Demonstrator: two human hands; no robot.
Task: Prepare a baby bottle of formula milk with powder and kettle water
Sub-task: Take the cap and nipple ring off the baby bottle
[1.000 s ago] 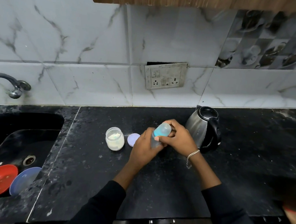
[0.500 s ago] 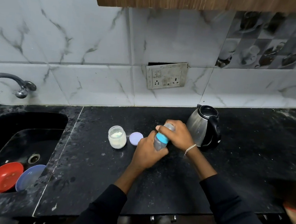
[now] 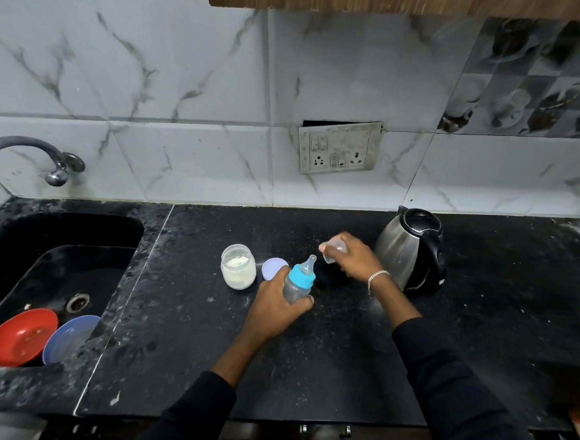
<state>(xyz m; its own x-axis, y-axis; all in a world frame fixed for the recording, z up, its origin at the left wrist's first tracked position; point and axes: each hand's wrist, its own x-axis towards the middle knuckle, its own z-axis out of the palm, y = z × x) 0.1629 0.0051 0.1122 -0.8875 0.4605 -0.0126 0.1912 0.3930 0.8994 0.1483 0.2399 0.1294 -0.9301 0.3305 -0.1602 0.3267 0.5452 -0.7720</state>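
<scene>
My left hand (image 3: 277, 305) grips the clear baby bottle (image 3: 298, 285), which has a blue collar and a bare teat on top, tilted slightly over the black counter (image 3: 306, 358). My right hand (image 3: 349, 258) holds the bottle's clear cap (image 3: 335, 251) off to the right of the teat, just in front of the steel kettle (image 3: 411, 250). An open glass jar of white powder (image 3: 238, 267) stands left of the bottle, and its pale lilac lid (image 3: 273, 268) lies flat between jar and bottle.
A black sink (image 3: 55, 272) at the left holds a red bowl (image 3: 19, 336) and a blue bowl (image 3: 69, 338) under a tap (image 3: 28, 157). A wall socket plate (image 3: 338, 147) sits behind the counter. A wooden cabinet (image 3: 400, 0) hangs overhead.
The clear cap has come off the bottle in my right hand, which moved right toward the kettle. The teat is now bare. My left hand still holds the bottle.
</scene>
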